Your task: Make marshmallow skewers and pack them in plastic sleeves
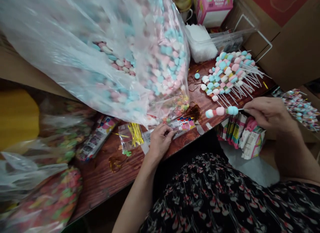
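Note:
My right hand (271, 113) pinches the bare white stick end of a marshmallow skewer (220, 111), which it holds level over the table's front edge. Blue, white and pink marshmallows are threaded along it. With fingers curled together, my left hand (161, 139) is closed at the end of a printed plastic bag (185, 124) lying on the table. What exactly lies under its fingertips is partly hidden. Beyond the held skewer rests a pile of finished-looking marshmallow skewers (226, 74), sticks pointing toward me and to the right.
A huge clear bag of marshmallows (160, 59) covers the table's back. Gold twist ties (136, 133) and a bundle of printed bags (96, 138) lie left. Gummy candy bags (62, 196) stand at far left. More skewers (300, 107) are at right; a plastic bin (230, 37) stands behind.

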The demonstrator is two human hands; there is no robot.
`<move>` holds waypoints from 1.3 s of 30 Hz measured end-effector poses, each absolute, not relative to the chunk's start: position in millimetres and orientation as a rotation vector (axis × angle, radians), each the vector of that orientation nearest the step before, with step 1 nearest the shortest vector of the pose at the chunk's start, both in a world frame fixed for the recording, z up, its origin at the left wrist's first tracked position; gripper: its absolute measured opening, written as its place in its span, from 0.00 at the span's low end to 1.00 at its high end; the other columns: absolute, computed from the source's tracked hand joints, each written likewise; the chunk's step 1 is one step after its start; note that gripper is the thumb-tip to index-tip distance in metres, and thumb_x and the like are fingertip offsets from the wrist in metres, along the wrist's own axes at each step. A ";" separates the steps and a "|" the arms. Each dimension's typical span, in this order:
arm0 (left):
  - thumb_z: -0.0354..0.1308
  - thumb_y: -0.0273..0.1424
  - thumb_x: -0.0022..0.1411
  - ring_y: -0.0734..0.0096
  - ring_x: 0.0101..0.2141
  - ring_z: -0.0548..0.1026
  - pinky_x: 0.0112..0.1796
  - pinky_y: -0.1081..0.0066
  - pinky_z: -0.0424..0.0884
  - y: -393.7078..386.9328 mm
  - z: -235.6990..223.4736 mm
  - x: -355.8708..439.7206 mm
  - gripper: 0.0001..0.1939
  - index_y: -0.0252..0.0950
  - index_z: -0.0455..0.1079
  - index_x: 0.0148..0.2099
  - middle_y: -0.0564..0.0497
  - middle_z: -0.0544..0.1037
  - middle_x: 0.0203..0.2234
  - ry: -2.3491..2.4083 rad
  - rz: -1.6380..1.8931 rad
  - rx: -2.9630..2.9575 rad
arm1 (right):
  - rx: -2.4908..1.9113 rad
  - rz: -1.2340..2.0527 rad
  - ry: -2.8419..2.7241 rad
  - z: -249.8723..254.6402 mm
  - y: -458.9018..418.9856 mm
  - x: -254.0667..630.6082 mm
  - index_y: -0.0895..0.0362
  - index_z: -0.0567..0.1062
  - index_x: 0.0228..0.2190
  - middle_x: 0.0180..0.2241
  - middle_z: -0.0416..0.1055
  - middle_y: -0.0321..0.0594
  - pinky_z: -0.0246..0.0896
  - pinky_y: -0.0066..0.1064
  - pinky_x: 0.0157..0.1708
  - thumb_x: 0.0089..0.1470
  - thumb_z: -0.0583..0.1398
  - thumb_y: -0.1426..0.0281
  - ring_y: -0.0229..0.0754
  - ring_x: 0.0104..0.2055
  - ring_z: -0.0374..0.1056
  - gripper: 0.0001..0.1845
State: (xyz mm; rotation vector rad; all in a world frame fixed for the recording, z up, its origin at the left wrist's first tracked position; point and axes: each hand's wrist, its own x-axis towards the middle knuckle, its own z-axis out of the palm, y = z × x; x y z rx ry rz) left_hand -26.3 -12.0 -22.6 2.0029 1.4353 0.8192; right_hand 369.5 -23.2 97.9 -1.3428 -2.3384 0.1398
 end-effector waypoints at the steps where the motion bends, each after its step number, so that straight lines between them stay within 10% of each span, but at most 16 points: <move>1: 0.61 0.34 0.60 0.71 0.28 0.71 0.32 0.71 0.65 -10.8 -22.7 -27.2 0.12 0.36 0.69 0.26 0.53 0.73 0.24 1.426 0.808 1.994 | -1.308 0.222 -2.277 92.7 -27.2 360.5 0.53 0.74 0.36 0.29 0.74 0.38 0.63 0.32 0.31 0.56 0.58 0.73 0.40 0.30 0.70 0.06; 28: 0.62 0.35 0.60 0.72 0.28 0.72 0.32 0.71 0.66 -7.2 -15.5 -28.0 0.11 0.36 0.70 0.27 0.53 0.74 0.24 1.408 0.781 1.980 | -1.317 0.412 -1.988 -6.4 -65.3 295.3 0.52 0.75 0.35 0.29 0.76 0.39 0.67 0.34 0.32 0.59 0.55 0.73 0.41 0.30 0.71 0.09; 39: 0.61 0.34 0.61 0.71 0.29 0.71 0.33 0.71 0.66 -4.9 -13.7 -31.4 0.10 0.37 0.70 0.28 0.53 0.73 0.25 1.234 0.739 1.994 | -1.073 -0.059 -2.482 15.4 -38.5 277.4 0.56 0.75 0.30 0.25 0.70 0.39 0.49 0.34 0.30 0.57 0.51 0.76 0.41 0.29 0.59 0.12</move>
